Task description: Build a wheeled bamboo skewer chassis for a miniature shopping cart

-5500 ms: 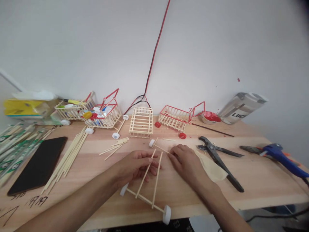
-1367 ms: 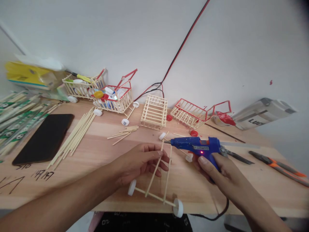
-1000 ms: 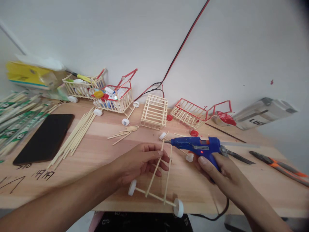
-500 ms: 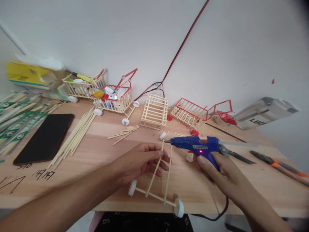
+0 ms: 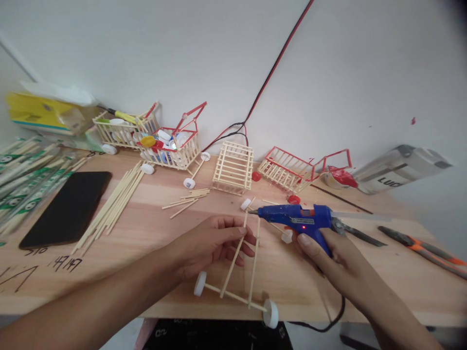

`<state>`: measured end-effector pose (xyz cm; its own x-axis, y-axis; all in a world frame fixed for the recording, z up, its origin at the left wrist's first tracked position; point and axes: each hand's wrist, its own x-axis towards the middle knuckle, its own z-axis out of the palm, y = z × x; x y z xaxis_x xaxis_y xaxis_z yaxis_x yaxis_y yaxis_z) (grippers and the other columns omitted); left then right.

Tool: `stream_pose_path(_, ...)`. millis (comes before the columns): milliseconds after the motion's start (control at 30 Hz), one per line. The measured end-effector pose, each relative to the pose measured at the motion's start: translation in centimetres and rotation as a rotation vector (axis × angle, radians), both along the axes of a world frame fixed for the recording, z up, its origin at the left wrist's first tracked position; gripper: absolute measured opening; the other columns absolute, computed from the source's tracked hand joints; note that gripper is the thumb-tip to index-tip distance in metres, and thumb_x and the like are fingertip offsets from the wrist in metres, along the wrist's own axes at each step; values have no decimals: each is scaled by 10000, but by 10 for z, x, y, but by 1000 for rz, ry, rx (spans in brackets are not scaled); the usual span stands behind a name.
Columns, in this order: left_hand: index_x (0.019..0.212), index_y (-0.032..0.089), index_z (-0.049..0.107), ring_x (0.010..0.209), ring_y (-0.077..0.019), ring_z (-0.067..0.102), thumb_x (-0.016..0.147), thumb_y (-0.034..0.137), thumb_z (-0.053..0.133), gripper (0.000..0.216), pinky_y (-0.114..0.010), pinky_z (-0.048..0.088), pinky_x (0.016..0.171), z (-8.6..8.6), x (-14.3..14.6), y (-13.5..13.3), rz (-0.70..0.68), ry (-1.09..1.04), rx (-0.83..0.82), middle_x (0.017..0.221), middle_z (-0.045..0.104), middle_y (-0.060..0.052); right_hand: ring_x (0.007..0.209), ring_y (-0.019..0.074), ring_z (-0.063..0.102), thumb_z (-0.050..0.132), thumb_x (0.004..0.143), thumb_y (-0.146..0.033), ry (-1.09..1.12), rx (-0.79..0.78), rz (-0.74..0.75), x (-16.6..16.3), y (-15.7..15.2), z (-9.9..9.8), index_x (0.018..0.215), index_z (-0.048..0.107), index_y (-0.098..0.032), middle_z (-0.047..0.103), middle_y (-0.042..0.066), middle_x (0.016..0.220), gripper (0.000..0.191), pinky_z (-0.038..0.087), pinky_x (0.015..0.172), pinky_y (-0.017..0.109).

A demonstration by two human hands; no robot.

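Observation:
A stick frame point(image 5: 252, 262) of two long sticks on a wheeled axle lies on the wooden table point(image 5: 146, 228), white wheels at its near end. My left hand point(image 5: 211, 243) pinches the far end of the left stick between thumb and fingers. My right hand point(image 5: 324, 257) is closed round the grip of a blue glue gun point(image 5: 295, 218), its red light on. The gun's nozzle points left and sits right at the far tips of the two sticks. A second axle with white wheels point(image 5: 248, 204) lies just beyond the tips.
Along the wall stand a bare stick basket point(image 5: 233, 167), a red-trimmed cart point(image 5: 288, 170) and two carts with bottle caps point(image 5: 171, 146). Loose sticks point(image 5: 113, 204) and a black phone point(image 5: 67, 209) lie left. Pliers point(image 5: 419, 243) lie right; the gun's cord point(image 5: 335, 316) hangs over the front edge.
5.5 s ago my right hand rested bare on the table and the glue gun lay at the right. Now it holds the gun at the stick tips. Over the last second nothing shifts noticeably.

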<state>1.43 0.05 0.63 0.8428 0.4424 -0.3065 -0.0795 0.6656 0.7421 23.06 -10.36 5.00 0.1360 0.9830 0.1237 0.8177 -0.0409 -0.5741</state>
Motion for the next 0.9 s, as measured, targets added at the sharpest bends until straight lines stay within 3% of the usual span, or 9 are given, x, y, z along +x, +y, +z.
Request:
stream_pose_path(200, 886, 98, 649, 745, -124, 611, 859, 264, 585, 179, -220, 486, 628, 1, 0, 0, 1, 19, 5, 904, 629, -83, 510, 153, 499, 449, 889, -499, -51, -3, -10, 0, 0, 0, 605, 496, -213, 518, -6, 532, 406, 410, 480, 258)
stream_pose_path(500, 884, 100, 650, 751, -124, 612, 857, 265, 589, 178, -225, 489, 631, 0, 0, 0, -5, 13, 0, 917, 628, -83, 703, 204, 604, 457, 888, -488, -34, -7, 3, 0, 0, 0, 701, 559, -206, 615, 28, 677, 352, 489, 627, 284)
stream_pose_path(900, 883, 103, 648, 755, -125, 612, 854, 260, 591, 170, -224, 487, 629, 0, 0, 0, 3, 18, 2, 918, 628, -81, 631, 184, 593, 456, 887, -500, -42, 8, 10, -1, 0, 1, 691, 577, -195, 616, 26, 645, 382, 483, 573, 266)
